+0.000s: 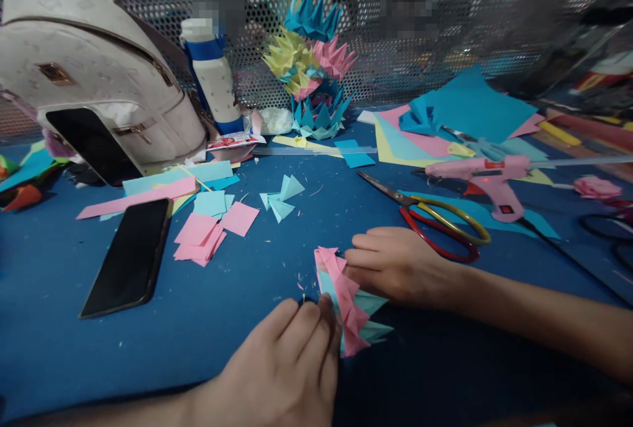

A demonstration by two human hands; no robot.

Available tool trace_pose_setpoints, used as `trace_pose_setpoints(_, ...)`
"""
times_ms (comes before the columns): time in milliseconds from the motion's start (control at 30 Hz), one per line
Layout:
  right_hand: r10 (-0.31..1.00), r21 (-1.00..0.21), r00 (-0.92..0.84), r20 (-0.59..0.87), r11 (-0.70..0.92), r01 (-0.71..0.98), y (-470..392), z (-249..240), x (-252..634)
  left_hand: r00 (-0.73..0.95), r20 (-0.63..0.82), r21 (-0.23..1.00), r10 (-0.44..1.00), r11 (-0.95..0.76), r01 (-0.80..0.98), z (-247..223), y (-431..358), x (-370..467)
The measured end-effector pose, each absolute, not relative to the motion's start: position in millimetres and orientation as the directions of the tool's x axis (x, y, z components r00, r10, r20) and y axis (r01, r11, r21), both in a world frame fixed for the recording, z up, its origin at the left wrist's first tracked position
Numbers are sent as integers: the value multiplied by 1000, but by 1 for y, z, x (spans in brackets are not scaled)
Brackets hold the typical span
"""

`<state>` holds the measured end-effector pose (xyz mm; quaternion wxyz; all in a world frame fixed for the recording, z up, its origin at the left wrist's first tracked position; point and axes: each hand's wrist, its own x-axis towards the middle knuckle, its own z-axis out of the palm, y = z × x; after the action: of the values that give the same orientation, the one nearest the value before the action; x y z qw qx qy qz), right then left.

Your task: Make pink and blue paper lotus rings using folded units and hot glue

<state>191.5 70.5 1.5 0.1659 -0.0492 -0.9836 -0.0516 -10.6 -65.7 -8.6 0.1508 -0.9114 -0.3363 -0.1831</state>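
Note:
A pink and light-blue folded paper piece (349, 305) with pointed tips stands on edge near the table's front. My left hand (291, 354) is closed on its left side, fingers curled at the light-blue strip. My right hand (400, 265) has its fingers curled round the upper right of the same piece; the fingertips are partly hidden behind it. Small light-blue folded triangles (283, 198) lie beyond the hands. Pink paper squares (200, 236) are stacked to the left, beside light-blue squares (210, 203).
Scissors (420, 206) and a pink glue gun (487, 176) lie beyond my right hand. A black phone (129, 256) rests at left, near a white backpack (93, 71) and a bottle (212, 74). Folded paper flowers (311, 64) stand at the back by coloured sheets (469, 107).

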Motion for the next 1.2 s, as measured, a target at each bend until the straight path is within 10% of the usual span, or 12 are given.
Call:
trace_pose_setpoints(433,68,-114,-954,293,993,36,82,-6,197,620,492,92,611,-745,661,-6,-42,-15)
trace_pose_setpoints(633,476,-529,-779,409,819,223,86,-3,201,469,389,598,793,-605,526,9,-23,-17)
trace_pose_setpoints(800,640,-820,-710,293,551,159,83,11,202,208,52,965,977,-103,242,8,-7,-22)
trace_pose_setpoints(1200,699,-989,-706,116,143,-21,88,1,196,271,-89,906,958,191,-378,2,0,-21)
